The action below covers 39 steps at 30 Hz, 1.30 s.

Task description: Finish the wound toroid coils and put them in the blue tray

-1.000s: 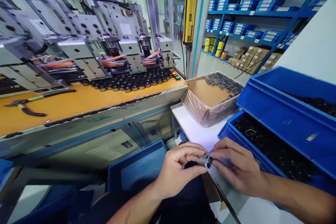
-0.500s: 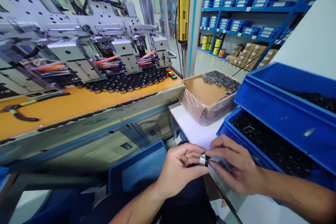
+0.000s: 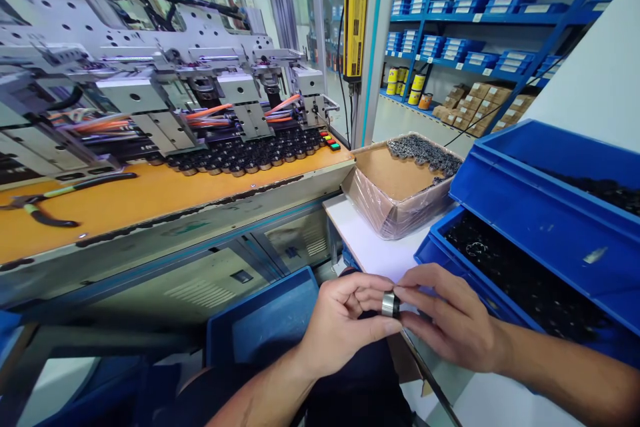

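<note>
Between my two hands is a small silver metal ring (image 3: pixel 388 304) with a black part (image 3: pixel 397 306) at its right side. My left hand (image 3: pixel 345 320) grips the ring from the left, thumb below and fingers above. From the right, the fingertips and thumb of my right hand (image 3: pixel 450 320) close on the black part. Both hands are over my lap, in front of the white side table (image 3: pixel 357 227). What lies inside my right palm is hidden.
A plastic-wrapped carton (image 3: pixel 395 210) with dark parts stands on the side table. Blue bins (image 3: pixel 540 213) of black parts are stacked at right. The machine bench (image 3: pixel 200 197) at left bears rows of black-and-metal parts (image 3: pixel 240 157) and pliers (image 3: pixel 55 200). A blue tray (image 3: pixel 265 313) sits below.
My right fingers have closed up against the ring's black side. The dark bits seen under my right fingers before no longer show. The view has shifted slightly.
</note>
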Available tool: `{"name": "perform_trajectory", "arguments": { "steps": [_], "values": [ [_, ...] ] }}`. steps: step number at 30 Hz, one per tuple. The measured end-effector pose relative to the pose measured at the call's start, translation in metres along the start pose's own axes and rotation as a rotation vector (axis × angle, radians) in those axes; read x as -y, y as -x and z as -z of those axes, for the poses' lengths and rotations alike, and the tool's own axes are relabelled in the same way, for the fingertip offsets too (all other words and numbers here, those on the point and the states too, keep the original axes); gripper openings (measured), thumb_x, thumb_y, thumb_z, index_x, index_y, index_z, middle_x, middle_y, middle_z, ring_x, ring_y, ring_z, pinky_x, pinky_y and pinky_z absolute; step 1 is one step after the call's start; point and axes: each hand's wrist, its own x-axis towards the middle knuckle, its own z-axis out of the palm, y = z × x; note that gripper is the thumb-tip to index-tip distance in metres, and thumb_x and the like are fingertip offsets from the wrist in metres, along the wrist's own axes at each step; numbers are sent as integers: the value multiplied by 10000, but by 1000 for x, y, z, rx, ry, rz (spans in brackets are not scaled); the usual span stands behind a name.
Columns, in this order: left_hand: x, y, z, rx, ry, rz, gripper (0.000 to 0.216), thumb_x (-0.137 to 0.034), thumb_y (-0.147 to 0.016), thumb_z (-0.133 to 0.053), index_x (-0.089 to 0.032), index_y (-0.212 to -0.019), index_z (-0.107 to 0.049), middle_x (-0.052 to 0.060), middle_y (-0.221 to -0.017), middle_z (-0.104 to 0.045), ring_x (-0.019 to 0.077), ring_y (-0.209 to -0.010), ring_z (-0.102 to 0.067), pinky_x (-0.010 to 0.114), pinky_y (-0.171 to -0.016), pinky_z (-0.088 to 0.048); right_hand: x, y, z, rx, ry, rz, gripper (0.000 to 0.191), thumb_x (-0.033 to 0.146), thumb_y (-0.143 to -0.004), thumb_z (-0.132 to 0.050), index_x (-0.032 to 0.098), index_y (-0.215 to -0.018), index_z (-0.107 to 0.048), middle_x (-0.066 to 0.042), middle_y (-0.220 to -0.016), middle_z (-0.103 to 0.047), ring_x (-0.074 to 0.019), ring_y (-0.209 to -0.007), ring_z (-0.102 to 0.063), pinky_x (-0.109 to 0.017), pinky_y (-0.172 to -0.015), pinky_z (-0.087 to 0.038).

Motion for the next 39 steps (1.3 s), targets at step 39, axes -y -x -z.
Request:
{"name": "perform_trajectory", "arguments": {
  "steps": [39],
  "values": [
    [-6, 1, -3, -37, 31, 75, 406, 55, -649, -777, -185, -975, -750, 38, -925, -757, 108, -846, -723, 160, -789, -577, 0, -1, 0, -21, 14, 35, 207, 89, -904, -613, 36, -1104, -606, -131, -1001, -592, -183, -937, -572, -329, -762, -550]
  ]
}}
